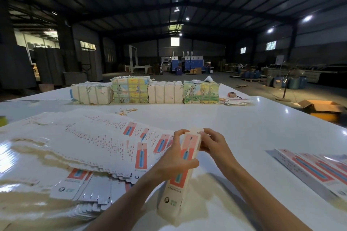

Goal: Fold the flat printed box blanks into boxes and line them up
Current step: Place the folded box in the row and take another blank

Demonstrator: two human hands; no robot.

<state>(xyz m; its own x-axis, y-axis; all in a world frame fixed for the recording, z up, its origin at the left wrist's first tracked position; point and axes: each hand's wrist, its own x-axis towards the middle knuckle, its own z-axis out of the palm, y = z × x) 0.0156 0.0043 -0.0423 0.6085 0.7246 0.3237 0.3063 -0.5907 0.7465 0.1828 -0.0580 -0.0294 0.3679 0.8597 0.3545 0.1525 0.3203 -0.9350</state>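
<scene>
— Closing the top end: how is it done well?

— The box is held on end, leaning, between the hands above the bench. Its middle is gripped by the left hand, and the top flap is pinched by the right hand. The tuck is best creased first, then pushed in squarely, with the body held untwisted.

— And then?

— It is probably to be laid with the finished boxes, right of the right hand. The flat blanks are fanned out left of the left hand.
</scene>
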